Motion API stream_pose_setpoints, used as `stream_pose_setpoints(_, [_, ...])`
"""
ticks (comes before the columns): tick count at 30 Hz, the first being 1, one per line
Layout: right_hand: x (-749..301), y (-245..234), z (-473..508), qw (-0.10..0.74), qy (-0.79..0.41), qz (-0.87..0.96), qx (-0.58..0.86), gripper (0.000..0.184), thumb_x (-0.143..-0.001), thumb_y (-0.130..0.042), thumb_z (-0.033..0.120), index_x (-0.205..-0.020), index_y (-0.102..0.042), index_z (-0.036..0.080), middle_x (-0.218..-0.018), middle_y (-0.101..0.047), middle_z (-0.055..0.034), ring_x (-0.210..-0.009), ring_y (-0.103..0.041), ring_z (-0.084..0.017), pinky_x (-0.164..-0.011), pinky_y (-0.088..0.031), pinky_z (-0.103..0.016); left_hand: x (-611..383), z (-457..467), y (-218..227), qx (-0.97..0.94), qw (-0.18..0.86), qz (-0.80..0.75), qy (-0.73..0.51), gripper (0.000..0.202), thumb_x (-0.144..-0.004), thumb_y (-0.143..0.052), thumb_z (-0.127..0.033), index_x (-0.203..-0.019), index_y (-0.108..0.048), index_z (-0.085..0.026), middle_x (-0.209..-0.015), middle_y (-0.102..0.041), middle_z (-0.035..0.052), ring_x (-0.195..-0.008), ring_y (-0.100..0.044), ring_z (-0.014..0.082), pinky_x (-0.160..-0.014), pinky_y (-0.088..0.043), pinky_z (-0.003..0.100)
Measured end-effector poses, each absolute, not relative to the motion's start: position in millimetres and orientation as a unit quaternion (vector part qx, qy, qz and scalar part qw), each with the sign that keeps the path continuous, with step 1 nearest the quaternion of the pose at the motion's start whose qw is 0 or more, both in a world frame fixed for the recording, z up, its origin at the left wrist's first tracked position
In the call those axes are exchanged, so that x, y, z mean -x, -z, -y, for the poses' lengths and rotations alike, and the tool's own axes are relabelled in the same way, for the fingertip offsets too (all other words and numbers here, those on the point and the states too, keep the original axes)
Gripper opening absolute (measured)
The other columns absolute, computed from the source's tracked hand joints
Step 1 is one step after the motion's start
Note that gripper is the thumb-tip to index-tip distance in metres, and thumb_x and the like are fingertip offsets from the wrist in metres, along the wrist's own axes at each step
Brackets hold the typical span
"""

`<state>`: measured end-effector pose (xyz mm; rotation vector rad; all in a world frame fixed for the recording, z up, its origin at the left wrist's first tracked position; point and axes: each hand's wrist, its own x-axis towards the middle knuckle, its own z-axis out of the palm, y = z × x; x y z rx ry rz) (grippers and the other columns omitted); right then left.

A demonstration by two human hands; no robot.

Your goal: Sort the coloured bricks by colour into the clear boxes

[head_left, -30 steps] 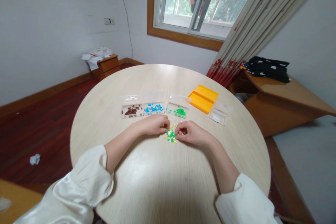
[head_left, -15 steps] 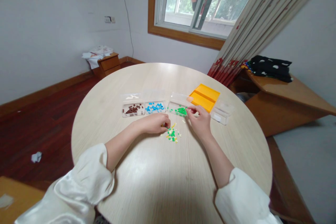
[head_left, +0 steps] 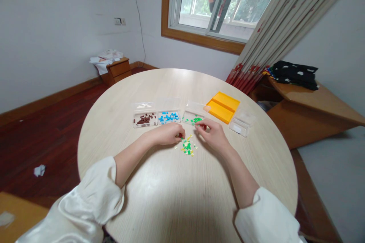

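Note:
A small heap of green, yellow and white bricks (head_left: 187,148) lies on the round wooden table (head_left: 182,193). My left hand (head_left: 168,134) rests curled at the heap's left edge, fingertips pinched over a small piece I cannot name. My right hand (head_left: 213,134) hovers just right of the heap, in front of the clear box of green bricks (head_left: 193,119), fingers bent and pinched together near it. Left of that box stand a clear box of blue bricks (head_left: 168,116) and one of brown bricks (head_left: 145,118).
An orange tray (head_left: 223,106) and a clear box (head_left: 242,123) lie at the table's right rear. A low wooden bench with dark cloth (head_left: 296,73) stands to the right, by a curtain. A small nightstand (head_left: 115,69) sits against the far wall.
My right hand went from the heap up to the green-brick box, then drew back toward the heap. My left hand stayed at the heap's left edge.

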<state>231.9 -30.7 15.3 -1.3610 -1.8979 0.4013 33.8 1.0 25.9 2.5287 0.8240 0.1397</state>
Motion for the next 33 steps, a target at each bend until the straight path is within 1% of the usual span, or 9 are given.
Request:
stream_pose_setpoints(3, [-230.2, -27.1, 43.8, 0.266, -0.264, 0.775, 0.509, 0.014, -0.074, -0.054, 0.022, -0.074, -0.067, 0.016, -0.068, -0.063, -0.0033, -0.062, -0.051, -0.013, -0.060, -0.040, -0.025, -33.5, -1.7, -24.5, -0.922, 0.236, -0.301, -0.054, 0.020, -0.073, -0.057, -0.008, -0.089, -0.069, -0.014, -0.085, -0.069, 0.0065, -0.075, -0.060, 0.0151, -0.068, -0.043, 0.024])
stream_pose_setpoints(6, [-233.2, -30.6, 50.2, 0.191, -0.308, 0.787, 0.500, 0.014, -0.070, -0.054, 0.018, -0.071, -0.068, 0.015, -0.064, -0.060, -0.0016, -0.059, -0.049, -0.012, -0.056, -0.038, -0.023, -33.9, -1.7, -24.5, -0.919, 0.237, -0.310, -0.056, 0.019, -0.074, -0.057, -0.008, -0.087, -0.070, -0.014, -0.083, -0.069, 0.0067, -0.074, -0.060, 0.0153, -0.068, -0.042, 0.024])
stream_pose_setpoints(14, [-235.2, -28.5, 50.4, 0.144, -0.309, 0.787, 0.515, 0.012, -0.067, -0.057, 0.019, -0.069, -0.068, 0.015, -0.056, -0.054, 0.0014, -0.054, -0.045, -0.010, -0.052, -0.034, -0.021, -34.5, -1.3, -23.9, -0.917, 0.238, -0.313, -0.065, 0.018, -0.076, -0.055, -0.009, -0.086, -0.069, -0.013, -0.081, -0.069, 0.0059, -0.072, -0.059, 0.0138, -0.066, -0.041, 0.022])
stream_pose_setpoints(18, [-232.1, -31.5, 51.5, 0.124, -0.293, 0.790, 0.523, 0.012, -0.065, -0.056, 0.016, -0.067, -0.068, 0.015, -0.056, -0.054, 0.0018, -0.053, -0.045, -0.009, -0.051, -0.033, -0.021, -33.9, -1.8, -21.1, -0.913, 0.243, -0.319, -0.071, 0.016, -0.076, -0.055, -0.009, -0.085, -0.068, -0.013, -0.080, -0.068, 0.0055, -0.071, -0.058, 0.0138, -0.064, -0.040, 0.022])
stream_pose_setpoints(21, [-231.6, -32.4, 51.8, 0.119, -0.292, 0.794, 0.520, 0.013, -0.067, -0.054, 0.015, -0.065, -0.066, 0.015, -0.056, -0.054, 0.0015, -0.053, -0.045, -0.009, -0.051, -0.033, -0.021, -33.8, -2.1, -19.4, -0.912, 0.244, -0.322, -0.070, 0.015, -0.075, -0.056, -0.010, -0.084, -0.067, -0.013, -0.079, -0.067, 0.0048, -0.070, -0.057, 0.0138, -0.063, -0.040, 0.022])
stream_pose_setpoints(25, [-233.2, -31.6, 51.4, 0.127, -0.319, 0.789, 0.509, 0.014, -0.071, -0.052, 0.018, -0.066, -0.065, 0.015, -0.057, -0.054, 0.0013, -0.054, -0.044, -0.009, -0.051, -0.034, -0.021, -33.8, -2.8, -18.0, -0.914, 0.242, -0.313, -0.084, 0.015, -0.076, -0.055, -0.009, -0.084, -0.066, -0.014, -0.079, -0.066, 0.0045, -0.071, -0.057, 0.0138, -0.064, -0.040, 0.022])
stream_pose_setpoints(29, [-235.5, -30.2, 49.9, 0.202, -0.334, 0.764, 0.514, 0.015, -0.074, -0.052, 0.023, -0.070, -0.063, 0.015, -0.065, -0.059, -0.0014, -0.060, -0.049, -0.012, -0.057, -0.038, -0.023, -34.0, -2.8, -19.1, -0.911, 0.235, -0.318, -0.116, 0.012, -0.078, -0.054, -0.010, -0.082, -0.065, -0.013, -0.076, -0.065, 0.0041, -0.070, -0.057, 0.0139, -0.065, -0.040, 0.023])
stream_pose_setpoints(33, [-234.3, -28.4, 47.5, 0.285, -0.325, 0.727, 0.533, 0.015, -0.073, -0.053, 0.028, -0.070, -0.062, 0.015, -0.070, -0.063, -0.0038, -0.067, -0.055, -0.015, -0.065, -0.042, -0.027, -34.3, -2.3, -20.7, -0.903, 0.235, -0.331, -0.139, 0.013, -0.080, -0.051, -0.012, -0.085, -0.063, -0.014, -0.074, -0.064, 0.0026, -0.069, -0.056, 0.0132, -0.066, -0.040, 0.023])
